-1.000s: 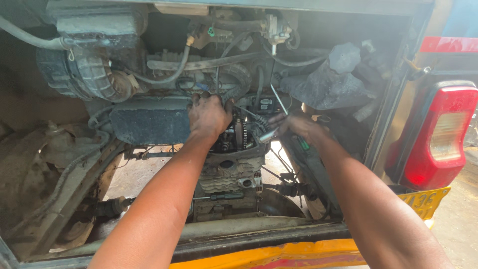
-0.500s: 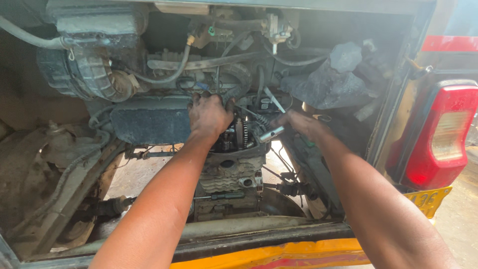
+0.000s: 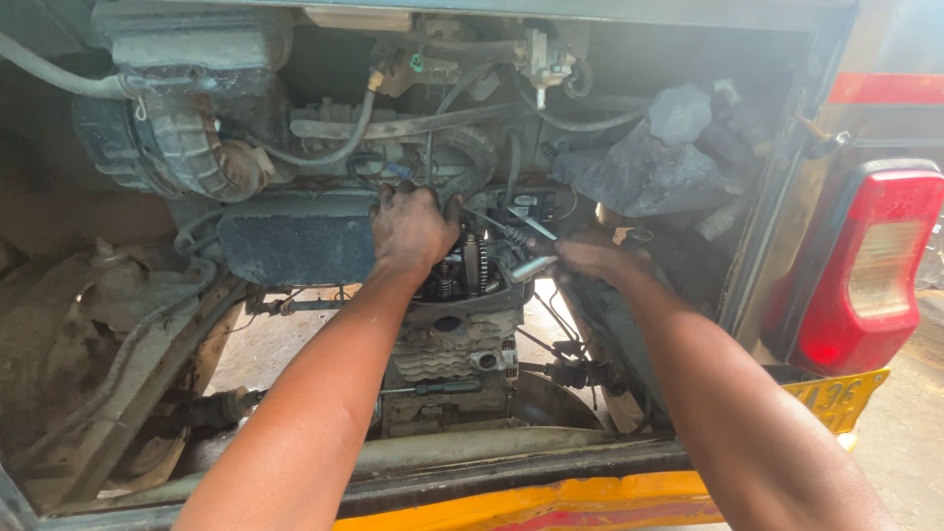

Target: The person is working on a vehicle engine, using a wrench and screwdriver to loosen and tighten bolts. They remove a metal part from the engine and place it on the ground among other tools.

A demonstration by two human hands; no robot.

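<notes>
Yellow number plate (image 3: pixel 838 400), lower right

A ribbed black air hose (image 3: pixel 182 157) sits upper left, a red tail lamp (image 3: pixel 870 270) at right.

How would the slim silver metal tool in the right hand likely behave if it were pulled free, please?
The slim silver metal tool looks rigid, so it probably won't flex. The right hand and engine look greasy, so it may slip. Being thin, it is likely light.

A slim silver metal tool (image 3: pixel 532 265) lies tilted beside the greasy open engine head (image 3: pixel 462 270).
</notes>
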